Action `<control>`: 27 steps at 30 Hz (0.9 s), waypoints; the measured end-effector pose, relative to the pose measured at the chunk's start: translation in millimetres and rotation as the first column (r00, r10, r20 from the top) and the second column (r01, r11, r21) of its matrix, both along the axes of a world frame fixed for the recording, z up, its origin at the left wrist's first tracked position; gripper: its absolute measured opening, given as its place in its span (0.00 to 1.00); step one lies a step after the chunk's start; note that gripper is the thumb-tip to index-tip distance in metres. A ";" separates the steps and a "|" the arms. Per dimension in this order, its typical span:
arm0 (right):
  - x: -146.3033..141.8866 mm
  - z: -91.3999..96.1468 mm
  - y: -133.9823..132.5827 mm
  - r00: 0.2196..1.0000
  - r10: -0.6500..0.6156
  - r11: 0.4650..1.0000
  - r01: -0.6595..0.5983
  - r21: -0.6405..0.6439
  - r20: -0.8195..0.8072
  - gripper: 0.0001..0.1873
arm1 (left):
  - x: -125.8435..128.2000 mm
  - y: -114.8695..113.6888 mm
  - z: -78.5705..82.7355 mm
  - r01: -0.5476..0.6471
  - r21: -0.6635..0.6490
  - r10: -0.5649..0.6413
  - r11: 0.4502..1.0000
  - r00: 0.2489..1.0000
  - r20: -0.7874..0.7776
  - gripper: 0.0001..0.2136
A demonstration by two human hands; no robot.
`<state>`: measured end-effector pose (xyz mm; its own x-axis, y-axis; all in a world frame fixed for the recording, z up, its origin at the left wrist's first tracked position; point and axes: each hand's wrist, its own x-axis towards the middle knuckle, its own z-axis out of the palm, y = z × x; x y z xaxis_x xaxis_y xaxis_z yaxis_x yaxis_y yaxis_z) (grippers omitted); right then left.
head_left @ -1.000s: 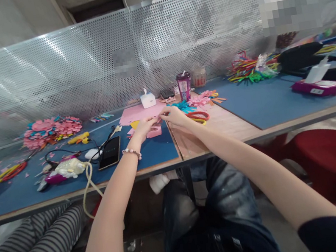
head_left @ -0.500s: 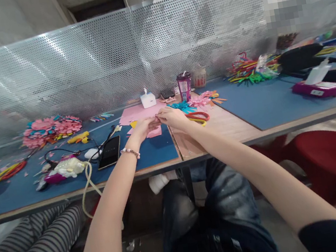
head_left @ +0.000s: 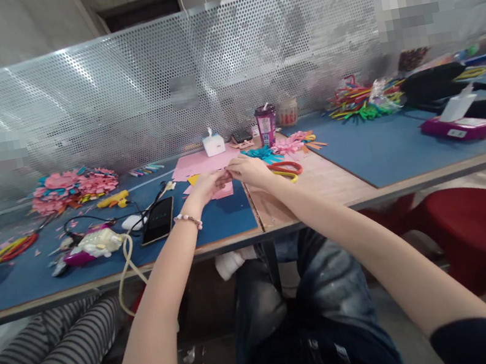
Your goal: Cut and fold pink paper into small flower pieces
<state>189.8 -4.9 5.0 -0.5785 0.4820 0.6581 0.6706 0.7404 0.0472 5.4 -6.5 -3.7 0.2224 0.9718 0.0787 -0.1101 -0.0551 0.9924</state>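
Judging by what lies out, your paper work looks partway along: a blue fringed bundle [head_left: 265, 154] and a pink fringed bundle [head_left: 289, 145], apparently already cut, lie beyond your right hand [head_left: 250, 170] toward the far edge of the table [head_left: 226, 225]. The large pink sheet [head_left: 191, 164], nearer that far edge than your hands, and the smaller pink pieces [head_left: 224, 190] look flat and seem left to be worked. Your left hand [head_left: 209, 186] is over those smaller pieces, which show just below its fingers, on the side of the table's near edge; whether it touches them is unclear. The fingertips of both hands meet above the paper, drawn together, but you can't tell from here whether they are clamped on a scrap, as they hide whatever lies between.
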 end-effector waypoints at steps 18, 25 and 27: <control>1.9 -7.6 20.6 0.768 0.026 0.723 -0.456 -0.518 -0.640 0.10 | 0.2 0.9 -2.4 0.039 0.084 -0.035 0.996 0.998 -0.046 0.10; 0.8 -10.0 22.8 0.784 -0.008 0.707 -0.434 -0.558 -0.620 0.13 | 0.8 -2.2 -2.5 0.065 0.087 -0.060 0.994 0.996 -0.066 0.09; 1.1 -11.0 24.7 0.785 -0.007 0.698 -0.440 -0.566 -0.619 0.13 | 1.5 -2.8 -2.1 0.062 0.078 -0.057 0.995 0.997 -0.057 0.08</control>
<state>190.8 19.8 -6.0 -0.3796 0.8117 0.4438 0.2218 0.5456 -0.8082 6.9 -9.4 -5.8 0.2859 0.9478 0.1415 -0.0610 -0.1294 0.9897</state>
